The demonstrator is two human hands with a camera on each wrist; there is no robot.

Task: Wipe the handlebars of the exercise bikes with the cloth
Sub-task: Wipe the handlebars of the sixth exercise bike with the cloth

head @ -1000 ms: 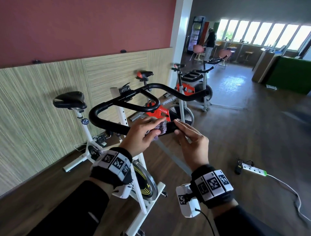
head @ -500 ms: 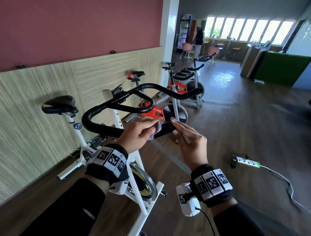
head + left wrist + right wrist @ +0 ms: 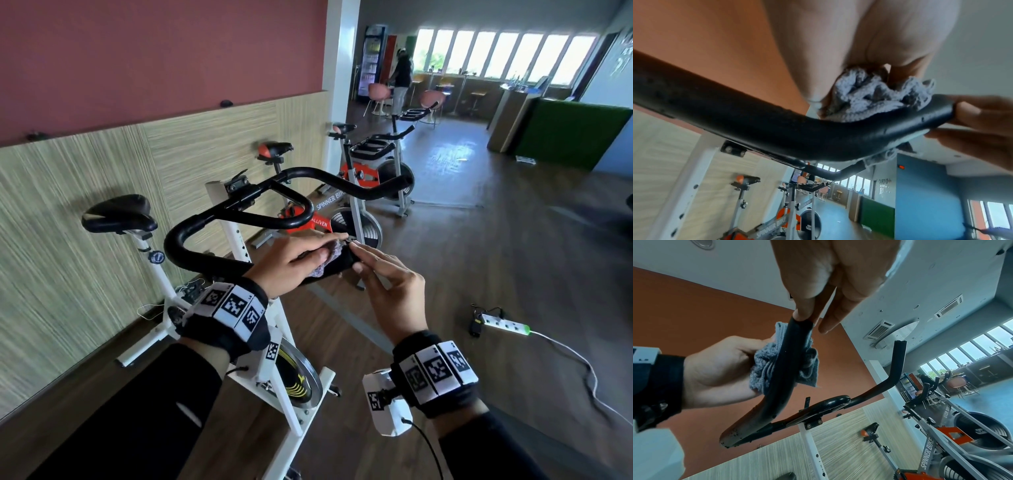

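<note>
The nearest exercise bike is white with a black handlebar (image 3: 191, 255). My left hand (image 3: 294, 260) grips a grey-purple cloth (image 3: 334, 251) wrapped round the near end of that bar. In the left wrist view the cloth (image 3: 869, 95) is bunched on top of the handlebar (image 3: 756, 120) just before its tip. My right hand (image 3: 363, 255) reaches in from the right with straight fingers (image 3: 978, 113) touching the bar's tip. The right wrist view shows the cloth (image 3: 764, 369) folded round both sides of the handlebar (image 3: 785, 369), with my left hand (image 3: 719, 366) behind it.
Two more bikes stand beyond along the panelled wall, an orange-framed one (image 3: 329, 219) and a further one (image 3: 376, 154). A white power strip (image 3: 503, 323) with its cable lies on the wooden floor at right. A person (image 3: 400, 78) stands far back near chairs.
Both hands stay at the near end of the bar, with the left still on the cloth and the right at the tip. The head view has shifted slightly.
</note>
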